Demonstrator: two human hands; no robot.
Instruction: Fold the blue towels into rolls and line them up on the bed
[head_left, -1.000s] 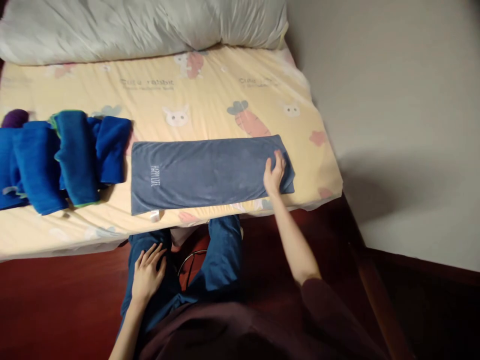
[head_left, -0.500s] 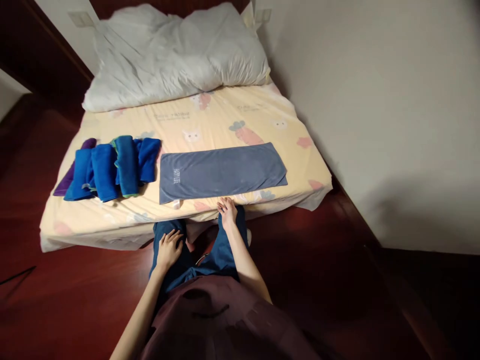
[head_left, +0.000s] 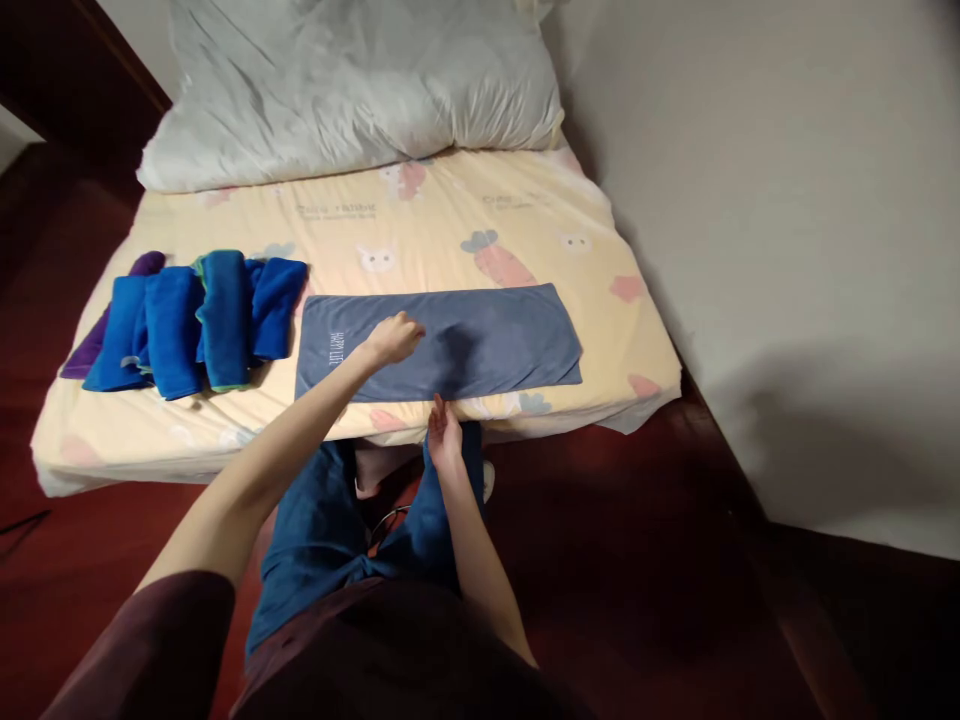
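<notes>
A grey-blue towel, folded into a long strip with white lettering at its left end, lies flat near the front edge of the bed. My left hand reaches over the towel's middle-left part with its fingers curled down onto the cloth. At the towel's front edge my right hand pinches the hem near the middle of the strip. Left of the towel lie several rolled blue towels in a row, with a purple one at the far left.
A large white pillow lies across the head of the bed. A pale wall runs along the bed's right side. Dark red floor surrounds the bed, and my blue trouser legs are below the mattress edge.
My left hand has left my thigh and reached onto the towel. My right hand came off the towel's right end, went to my knee, and now holds the front hem.
</notes>
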